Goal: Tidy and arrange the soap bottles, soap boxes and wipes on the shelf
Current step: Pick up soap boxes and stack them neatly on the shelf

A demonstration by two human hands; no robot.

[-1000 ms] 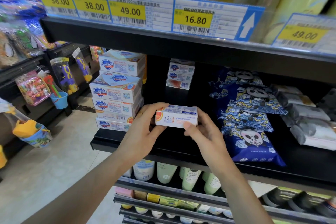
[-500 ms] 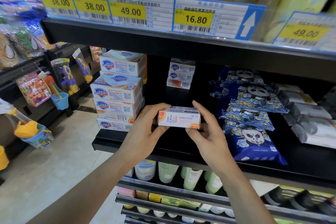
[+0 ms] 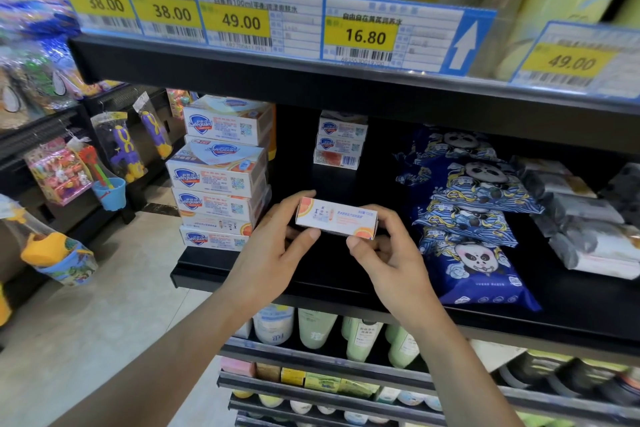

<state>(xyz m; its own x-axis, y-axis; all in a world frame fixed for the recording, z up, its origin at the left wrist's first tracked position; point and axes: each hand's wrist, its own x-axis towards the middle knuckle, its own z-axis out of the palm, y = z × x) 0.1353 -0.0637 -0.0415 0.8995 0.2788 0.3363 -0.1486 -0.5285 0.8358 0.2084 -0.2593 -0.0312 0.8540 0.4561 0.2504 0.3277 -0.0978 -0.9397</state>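
Note:
A small white soap box with orange corners (image 3: 336,217) is held above the black shelf (image 3: 311,282) between both hands. My left hand (image 3: 273,250) pinches its left end and my right hand (image 3: 388,253) pinches its right end. A tall stack of Safeguard soap boxes (image 3: 218,173) stands at the shelf's left end. A smaller stack of three soap boxes (image 3: 341,140) sits further back. Blue panda wipes packs (image 3: 467,218) lie overlapped to the right, with grey wipes packs (image 3: 585,218) beyond them.
The shelf above carries price tags (image 3: 277,22) along its edge. Pale green and white soap bottles (image 3: 332,333) stand on the shelf below, with small boxes lower down. Toys hang on a rack (image 3: 86,166) at the left, over a tiled floor.
The soap box has tilted and turned in my hands, its long face now turned up toward me. My fingers have shifted toward its two ends.

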